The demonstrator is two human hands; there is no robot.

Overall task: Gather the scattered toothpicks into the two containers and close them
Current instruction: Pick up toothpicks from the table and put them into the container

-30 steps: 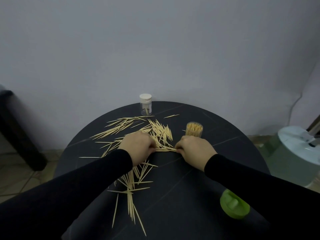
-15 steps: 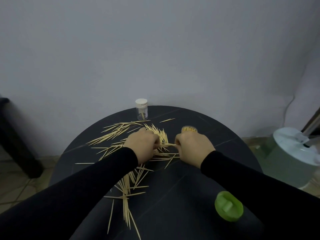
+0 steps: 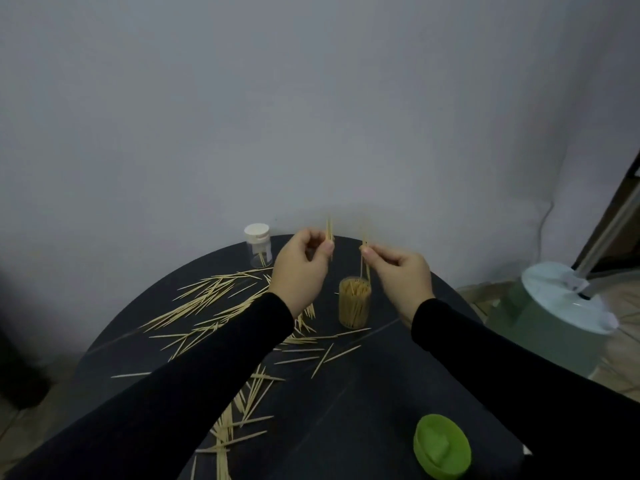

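My left hand (image 3: 301, 268) is raised above the black round table (image 3: 363, 393) and pinches a few toothpicks upright. My right hand (image 3: 398, 271) pinches another few toothpicks upright, their lower ends just over the open clear container (image 3: 354, 303), which stands packed with toothpicks. A second clear container with a white cap (image 3: 258, 249) stands at the table's far edge, nearly empty. Many scattered toothpicks (image 3: 207, 303) lie across the left and middle of the table. A green lid (image 3: 441, 450) lies at the near right.
A plain grey wall rises behind the table. A pale green round appliance (image 3: 561, 313) stands on the floor to the right. A dark object sits at the far left on the tiled floor.
Both hands have lifted off the table, each with a small bundle of toothpicks, and the right one now holds its bundle over the open container. The view has tilted up.
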